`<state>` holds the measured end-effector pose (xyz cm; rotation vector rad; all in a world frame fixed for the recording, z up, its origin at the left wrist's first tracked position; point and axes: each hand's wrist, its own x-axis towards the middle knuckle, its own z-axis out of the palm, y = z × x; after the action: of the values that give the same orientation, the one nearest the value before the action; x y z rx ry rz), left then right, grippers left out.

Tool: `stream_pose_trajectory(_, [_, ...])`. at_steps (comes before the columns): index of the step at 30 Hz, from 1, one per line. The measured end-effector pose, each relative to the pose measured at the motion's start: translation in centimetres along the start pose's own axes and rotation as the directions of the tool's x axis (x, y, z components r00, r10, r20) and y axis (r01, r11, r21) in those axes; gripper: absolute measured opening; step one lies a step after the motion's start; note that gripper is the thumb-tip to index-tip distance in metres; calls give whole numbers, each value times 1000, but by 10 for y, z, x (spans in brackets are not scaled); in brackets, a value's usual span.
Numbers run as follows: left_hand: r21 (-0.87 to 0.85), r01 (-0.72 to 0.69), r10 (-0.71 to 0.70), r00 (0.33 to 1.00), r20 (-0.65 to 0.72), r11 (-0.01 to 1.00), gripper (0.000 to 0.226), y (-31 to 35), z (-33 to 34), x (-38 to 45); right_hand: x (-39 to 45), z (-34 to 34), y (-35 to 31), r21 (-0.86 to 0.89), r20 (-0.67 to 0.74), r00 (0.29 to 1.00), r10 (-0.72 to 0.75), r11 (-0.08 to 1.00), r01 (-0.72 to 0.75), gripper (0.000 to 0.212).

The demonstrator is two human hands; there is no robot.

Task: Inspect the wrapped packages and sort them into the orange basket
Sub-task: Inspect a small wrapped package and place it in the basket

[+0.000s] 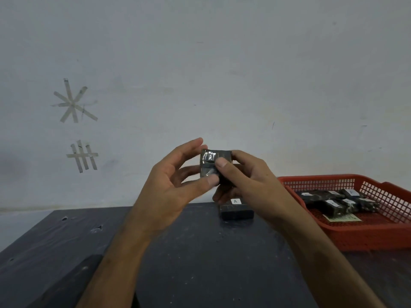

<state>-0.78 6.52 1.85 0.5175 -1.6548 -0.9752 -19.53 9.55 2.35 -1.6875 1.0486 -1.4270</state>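
Note:
A small dark package (211,160) wrapped in shiny film is held up in front of the wall, above the table. My left hand (175,185) grips it from the left with thumb and fingers. My right hand (242,176) holds it from the right, thumb pressed on its face. A second dark package (236,211) with a white label marked A lies on the table below my hands. The orange basket (367,232) stands at the right and holds several dark labelled packages (338,202).
The dark table (200,263) is scuffed and runs to a pale wall (222,63) with tape marks (74,103) at the left. A dark object (73,283) sits at the front left. A paper slip (342,217) lies in the basket.

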Motion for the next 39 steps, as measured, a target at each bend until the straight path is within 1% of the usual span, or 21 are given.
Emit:
stream_pose_trajectory(3, [-16, 13, -14, 996, -87, 1000, 39, 2, 6, 0, 0, 1, 1, -47, -12, 999, -40, 998, 39, 24])
stream_pose_trajectory(5, [23, 2, 0, 993, -117, 1000, 25, 1, 11, 0, 1, 2, 4, -115, -43, 996, -75, 991, 70, 20])
stream_pose_trajectory(6, [50, -4, 10, 992, -129, 999, 23, 0, 14, 0, 1, 3, 6, -149, -64, 993, -95, 985, 85, 19])
stream_pose_trajectory(10, [122, -11, 31, 986, -165, 992, 25, -2, 23, -1, 2, 10, 13, -252, -151, 974, -167, 959, 125, 18])
stream_pose_trajectory(14, [97, -9, 25, 985, -172, 995, 27, -6, 19, 1, 2, 15, 17, -280, -183, 961, -207, 948, 151, 18])
stream_pose_trajectory(15, [84, -8, 22, 985, -171, 996, 28, -6, 17, 1, 2, 15, 17, -269, -169, 966, -197, 952, 147, 20])
stream_pose_trajectory(17, [45, -25, 31, 988, -154, 999, 33, -6, 11, 2, 3, 12, 15, -203, -111, 983, -147, 972, 122, 36])
stream_pose_trajectory(19, [22, -67, 69, 991, -118, 998, 38, -6, 7, 2, 2, 8, 11, -85, -78, 996, -42, 996, 36, 56])
stream_pose_trajectory(20, [31, -90, 93, 991, -100, 995, 39, -6, 6, 2, 2, 6, 8, -34, -72, 997, 2, 999, -4, 59])
stream_pose_trajectory(21, [41, -109, 112, 990, -80, 993, 40, -6, 6, 2, 1, 5, 6, 6, -69, 997, 26, 1000, -25, 55])
stream_pose_trajectory(23, [41, -126, 128, 991, -40, 991, 41, -8, 6, 2, 1, 5, 5, 77, -66, 997, 32, 997, -27, 37])
stream_pose_trajectory(24, [30, -117, 118, 993, -24, 993, 42, -8, 6, 2, 2, 5, 6, 97, -70, 997, 22, 995, -15, 30])
stream_pose_trajectory(26, [-10, -57, 56, 998, -16, 998, 46, -7, 7, 1, 3, 4, 8, 87, -83, 997, -4, 996, 12, 23])
stream_pose_trajectory(28, [-16, -11, 10, 999, -34, 1000, 46, -4, 8, 0, 3, 4, 7, 51, -88, 996, -31, 998, 36, 20])
stream_pose_trajectory(29, [-4, -6, 6, 999, -45, 1000, 42, -3, 9, 0, 4, 4, 7, 19, -98, 994, -44, 999, 47, 19])
stream_pose_trajectory(31, [33, -18, 20, 998, -57, 999, 26, -2, 13, 0, 4, 6, 8, -49, -134, 989, -63, 997, 57, 18])
stream_pose_trajectory(32, [59, -29, 32, 997, -65, 998, 22, -2, 16, 0, 4, 7, 10, -67, -154, 986, -69, 996, 59, 18])
stream_pose_trajectory(36, [140, -39, 53, 994, -100, 989, 20, -7, 23, -2, 5, 14, 16, -84, -234, 968, -91, 994, 73, 17])
stream_pose_trajectory(39, [125, -22, 36, 993, -110, 992, 21, -10, 23, -1, 5, 18, 18, -120, -266, 957, -115, 989, 86, 16])
